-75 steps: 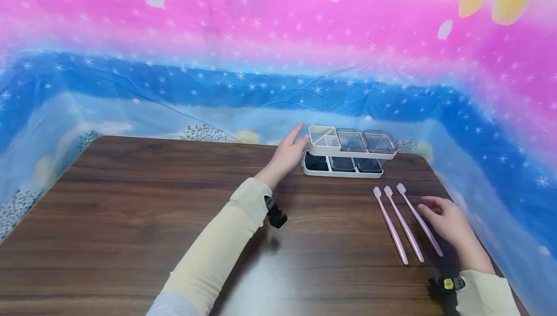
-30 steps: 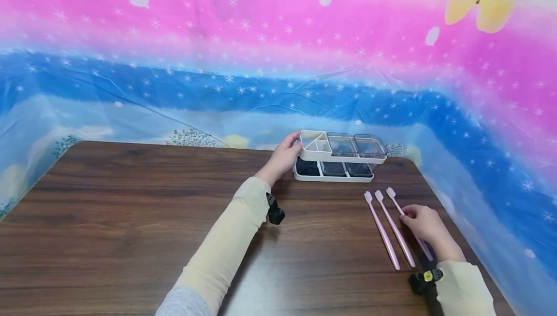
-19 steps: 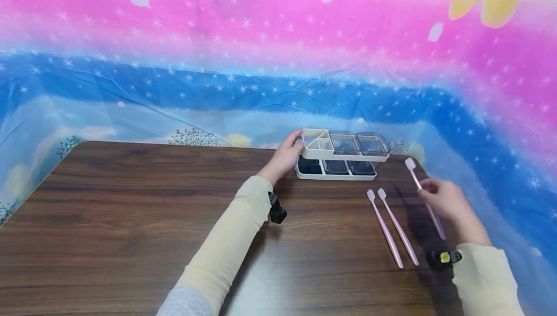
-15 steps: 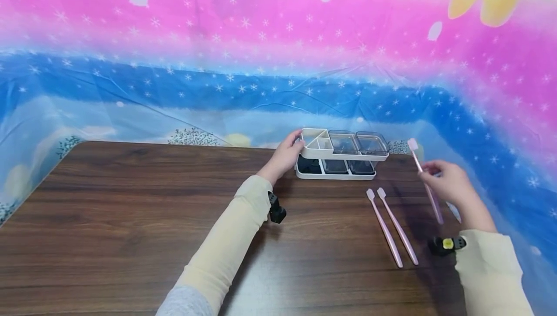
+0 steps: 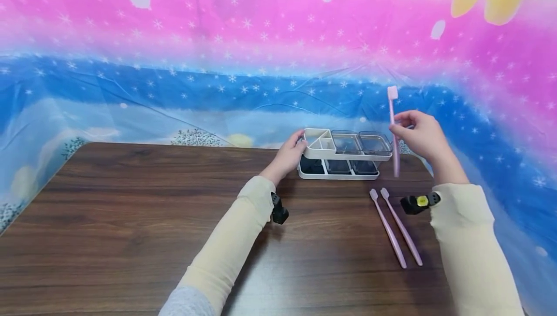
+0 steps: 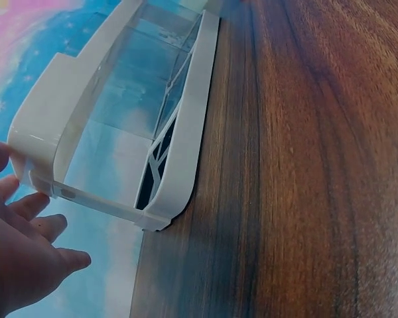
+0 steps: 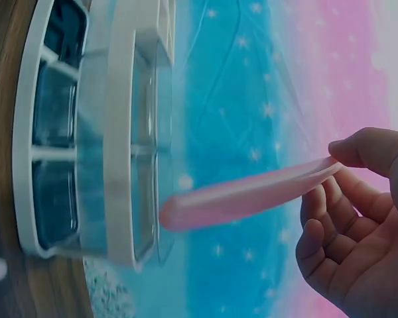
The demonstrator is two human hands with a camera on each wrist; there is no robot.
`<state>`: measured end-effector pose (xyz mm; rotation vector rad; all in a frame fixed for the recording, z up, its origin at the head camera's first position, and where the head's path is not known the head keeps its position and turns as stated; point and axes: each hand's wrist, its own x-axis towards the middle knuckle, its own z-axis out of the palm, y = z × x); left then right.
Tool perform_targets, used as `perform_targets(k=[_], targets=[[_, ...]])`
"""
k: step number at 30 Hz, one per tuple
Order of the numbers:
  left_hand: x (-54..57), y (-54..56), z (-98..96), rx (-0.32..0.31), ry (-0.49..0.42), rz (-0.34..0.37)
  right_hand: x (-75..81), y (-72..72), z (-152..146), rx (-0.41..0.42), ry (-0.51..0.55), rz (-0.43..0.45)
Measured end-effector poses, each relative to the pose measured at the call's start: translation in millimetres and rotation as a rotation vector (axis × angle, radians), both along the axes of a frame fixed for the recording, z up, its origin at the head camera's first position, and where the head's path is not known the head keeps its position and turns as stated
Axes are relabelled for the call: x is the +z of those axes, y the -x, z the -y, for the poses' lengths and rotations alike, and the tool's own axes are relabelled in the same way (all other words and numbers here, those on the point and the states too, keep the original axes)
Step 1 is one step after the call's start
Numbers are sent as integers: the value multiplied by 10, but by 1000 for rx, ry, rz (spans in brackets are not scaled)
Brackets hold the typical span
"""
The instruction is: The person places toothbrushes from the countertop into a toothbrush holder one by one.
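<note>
A white two-tier storage rack stands at the back right of the table, with clear upper cups and dark lower compartments. My left hand holds the left end of its upper tier; in the left wrist view the lower fingers stand apart from the rack. My right hand pinches a pink toothbrush between thumb and fingers, nearly upright with its head up. The toothbrush is raised beside the rack's right end. In the right wrist view its handle points toward the upper tier. Two more pink toothbrushes lie side by side nearer me.
The brown wooden table reaches far to the left. A pink and blue patterned cloth hangs behind it and along the right side. Each wrist wears a black strap with a small camera.
My right hand has picked up the rightmost toothbrush, raised it and carried it back and left to the rack's right end. My left hand has moved onto the rack's left end.
</note>
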<state>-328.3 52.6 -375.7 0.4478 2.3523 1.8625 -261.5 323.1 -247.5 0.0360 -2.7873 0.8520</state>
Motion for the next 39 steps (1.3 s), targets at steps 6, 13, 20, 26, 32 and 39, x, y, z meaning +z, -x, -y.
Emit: perform_targets(k=[6,13,20,26,32,39], targets=[[-13,-4,4,4,6,-3,32,158,354,2,92,-56],[-4,-24,4,-9,14,-7,27,267,740,-13,216,-221],[-33,-8,3,-13,2,2,5,342,998,24,243,-249],[-5,-35,6,-7,12,5,-145,431,1078,47,211,-204],[-2,-36,2,-2,14,-2,-342,469,1112,39,178,-144],[-1,-38,16,-9,9,6,-566,513,1142,59,140,-86]])
